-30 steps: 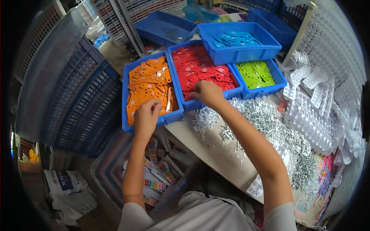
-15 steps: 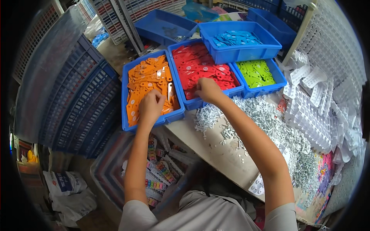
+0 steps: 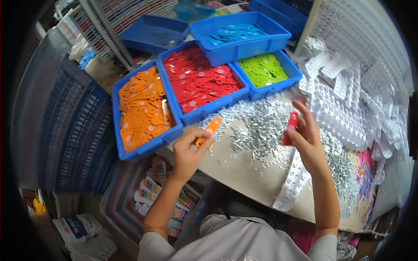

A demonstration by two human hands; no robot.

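My left hand (image 3: 187,152) pinches a flat orange plastic piece (image 3: 214,125) with rounded ends and a hole, above the near table edge. To the right, my right hand (image 3: 308,141) grips a similar red plastic piece (image 3: 291,126) over the heap of small metal screws (image 3: 257,126). Many more orange pieces (image 3: 141,104) fill the blue bin (image 3: 148,150) at the left. Red pieces (image 3: 200,80) fill the bin beside it. Beneath my right forearm lies a white strip with round sockets (image 3: 291,185).
A blue bin of light-blue pieces (image 3: 237,34) rests partly on the red bin and a bin of lime-green pieces (image 3: 263,69). White moulded strips (image 3: 348,117) pile up at the right. Below left, a clear tub (image 3: 124,217) holds strips with multicoloured parts. Crates (image 3: 65,130) stand left.
Both hands have left the bins and moved over the table, the left with an orange piece, the right with a red one. The view has shifted, so the bins appear farther left.
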